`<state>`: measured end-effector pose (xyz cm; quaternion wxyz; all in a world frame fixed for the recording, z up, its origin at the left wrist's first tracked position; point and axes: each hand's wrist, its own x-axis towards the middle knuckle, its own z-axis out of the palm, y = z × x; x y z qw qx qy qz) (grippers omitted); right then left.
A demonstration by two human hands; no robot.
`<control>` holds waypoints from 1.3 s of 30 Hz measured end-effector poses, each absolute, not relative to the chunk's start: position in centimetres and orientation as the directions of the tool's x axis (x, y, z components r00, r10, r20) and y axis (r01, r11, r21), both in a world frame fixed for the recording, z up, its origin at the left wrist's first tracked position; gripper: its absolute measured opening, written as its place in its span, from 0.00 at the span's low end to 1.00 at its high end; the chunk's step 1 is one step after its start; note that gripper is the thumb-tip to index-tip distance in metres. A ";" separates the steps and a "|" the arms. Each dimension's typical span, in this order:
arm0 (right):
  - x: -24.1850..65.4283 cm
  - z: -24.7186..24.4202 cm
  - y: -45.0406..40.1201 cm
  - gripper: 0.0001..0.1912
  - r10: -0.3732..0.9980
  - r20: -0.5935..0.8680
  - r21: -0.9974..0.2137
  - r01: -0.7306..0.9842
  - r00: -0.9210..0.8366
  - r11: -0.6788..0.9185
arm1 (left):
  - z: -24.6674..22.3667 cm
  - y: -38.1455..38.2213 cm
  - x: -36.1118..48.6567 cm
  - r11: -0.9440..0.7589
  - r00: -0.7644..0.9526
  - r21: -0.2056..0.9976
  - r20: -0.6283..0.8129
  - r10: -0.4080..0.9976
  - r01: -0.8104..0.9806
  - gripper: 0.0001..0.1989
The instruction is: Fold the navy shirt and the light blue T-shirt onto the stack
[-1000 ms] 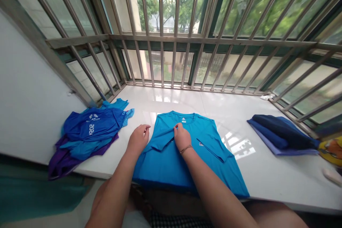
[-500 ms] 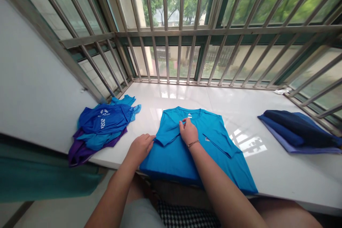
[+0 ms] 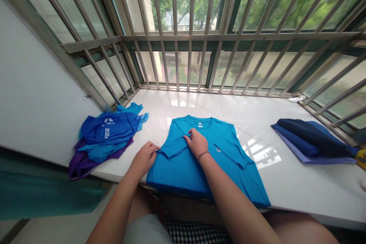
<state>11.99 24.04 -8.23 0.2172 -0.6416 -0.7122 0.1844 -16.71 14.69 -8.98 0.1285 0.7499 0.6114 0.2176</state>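
A blue T-shirt (image 3: pixel 183 173) lies flat on the white sill, its neck towards the window and both short sleeves folded inward over the front. Its lower part hangs over the near edge. At the left side, my left hand (image 3: pixel 147 156) pinches the outer corner of the folded left sleeve (image 3: pixel 174 148). My right hand (image 3: pixel 197 143) rests on the chest by the inner end of that sleeve, thumb and forefinger slightly apart. Part of the sleeve end is hidden under it. The folded right sleeve (image 3: pixel 233 156) lies untouched beside my right forearm.
A loose heap of blue and purple clothes (image 3: pixel 105 133) lies on the left of the sill (image 3: pixel 300 183). Folded dark blue and lilac clothes (image 3: pixel 311 141) are stacked on the right. Beside them a yellow item (image 3: pixel 360 157) enters at the edge. Metal bars (image 3: pixel 177 65) line the window behind.
The view has shifted slightly, and a yellow item now shows at the right edge. My right thumb and forefinger have parted a little; my left hand still pinches the sleeve corner.
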 end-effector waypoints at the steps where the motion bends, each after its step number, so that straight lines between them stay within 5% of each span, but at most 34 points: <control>1: 12.0 -8.2 24.0 0.14 0.994 0.065 -0.531 0.840 -0.086 0.107 | -8.6 15.0 -16.1 -0.195 0.130 0.416 0.180 0.975 0.888 0.13; 8: 11.8 -8.3 24.1 0.12 0.994 0.064 -0.497 0.861 -0.090 0.110 | -7.9 21.9 -7.9 -0.389 0.322 0.314 0.244 0.915 0.866 0.21; 13: 12.0 -8.3 24.0 0.10 0.994 0.070 -0.505 0.856 -0.088 0.111 | -9.3 27.0 -6.2 -0.178 0.170 0.253 0.052 0.984 0.951 0.30; 22: 11.7 -8.2 23.9 0.10 0.993 0.072 -0.523 0.844 -0.090 0.115 | -10.6 27.8 -7.3 -0.114 0.100 0.212 0.075 0.992 0.971 0.37; 26: 14.8 -7.1 24.3 0.13 0.981 0.173 -0.613 0.771 -0.083 0.173 | -10.9 27.8 -7.2 -0.123 0.106 0.221 0.089 0.990 0.968 0.36; 29: 20.7 -5.7 25.9 0.19 0.976 0.212 -0.537 0.841 0.057 0.068 | -10.8 28.4 -7.6 -0.105 0.085 0.260 0.089 0.992 0.960 0.32; 33: 29.7 -4.0 29.5 0.17 0.981 0.047 -0.319 0.934 0.187 -0.162 | -9.5 30.4 -8.7 -0.040 0.019 0.273 0.079 0.997 0.961 0.26; 39: 34.5 -3.9 34.1 0.12 0.982 -0.107 -0.271 0.945 0.157 -0.181 | -6.8 35.5 -10.2 0.099 -0.084 0.264 -0.069 0.994 0.959 0.16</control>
